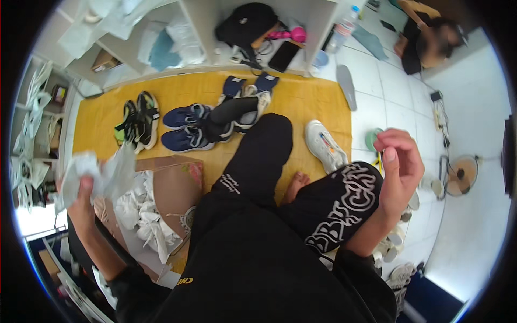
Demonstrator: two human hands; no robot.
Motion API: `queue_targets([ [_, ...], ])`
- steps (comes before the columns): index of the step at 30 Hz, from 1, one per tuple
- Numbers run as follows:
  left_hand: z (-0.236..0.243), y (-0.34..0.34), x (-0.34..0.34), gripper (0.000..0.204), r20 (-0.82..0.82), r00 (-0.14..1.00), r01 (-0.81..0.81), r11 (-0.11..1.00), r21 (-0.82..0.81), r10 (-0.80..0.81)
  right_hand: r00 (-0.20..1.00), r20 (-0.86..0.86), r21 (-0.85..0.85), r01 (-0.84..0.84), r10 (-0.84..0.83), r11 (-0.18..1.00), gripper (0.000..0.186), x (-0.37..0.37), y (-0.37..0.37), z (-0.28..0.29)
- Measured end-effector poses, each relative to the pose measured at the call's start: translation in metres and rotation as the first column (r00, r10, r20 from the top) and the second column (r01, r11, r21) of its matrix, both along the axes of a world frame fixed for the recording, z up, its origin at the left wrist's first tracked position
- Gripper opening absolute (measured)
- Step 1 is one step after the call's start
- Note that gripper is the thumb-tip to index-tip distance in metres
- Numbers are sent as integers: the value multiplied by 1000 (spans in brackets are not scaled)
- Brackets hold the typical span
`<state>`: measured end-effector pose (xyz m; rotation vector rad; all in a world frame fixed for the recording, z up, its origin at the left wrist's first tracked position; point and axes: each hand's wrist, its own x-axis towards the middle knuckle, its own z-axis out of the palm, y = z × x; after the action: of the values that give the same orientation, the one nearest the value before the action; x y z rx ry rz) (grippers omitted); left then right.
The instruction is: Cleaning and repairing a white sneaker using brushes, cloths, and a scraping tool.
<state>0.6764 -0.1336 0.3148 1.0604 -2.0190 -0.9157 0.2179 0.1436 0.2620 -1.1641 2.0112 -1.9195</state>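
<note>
My left hand (83, 202) is raised at the left with its thumb pressed on a crumpled piece of thin white tissue paper (116, 172). Right below it stands an open cardboard box (175, 188) holding crumpled white paper (148, 220). At the right, my right hand (401, 164) hangs in the air over my bent knee, palm turned inward. Its fingers are loosely curled, the thumb stands apart, and nothing shows in them. A white sneaker (326, 145) lies on the mat between my right knee and the shelf.
On the yellow mat (215, 86) stand dark blue shoes (188, 134), black-and-green shoes (142, 121) and more footwear. The shelf beyond holds a black bag (245, 24) and a phone (284, 56). A bottle (343, 29), a grey insole (346, 86), a fan (461, 175) and another person (428, 40) are at the right.
</note>
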Motion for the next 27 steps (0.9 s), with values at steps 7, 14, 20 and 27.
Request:
queue_targets([
  [7, -24, 27, -310, 57, -443, 717, 677, 689, 260, -537, 993, -35, -45, -118, 116, 992, 98, 15, -25, 5],
  [14, -53, 35, -377, 56, -585, 594, 803, 452, 388, -553, 864, 467, -381, 4, 189, 925, 31, 38, -10, -6],
  [20, -84, 31, -358, 66, -684, 494, 869, 307, 387, -537, 992, -53, -492, 75, -116, 867, 22, 49, -52, -22],
  [27, -62, 77, -355, 65, -579, 524, 839, 264, 475, -624, 962, 130, -365, 273, -242, 890, 26, 54, -60, -34],
])
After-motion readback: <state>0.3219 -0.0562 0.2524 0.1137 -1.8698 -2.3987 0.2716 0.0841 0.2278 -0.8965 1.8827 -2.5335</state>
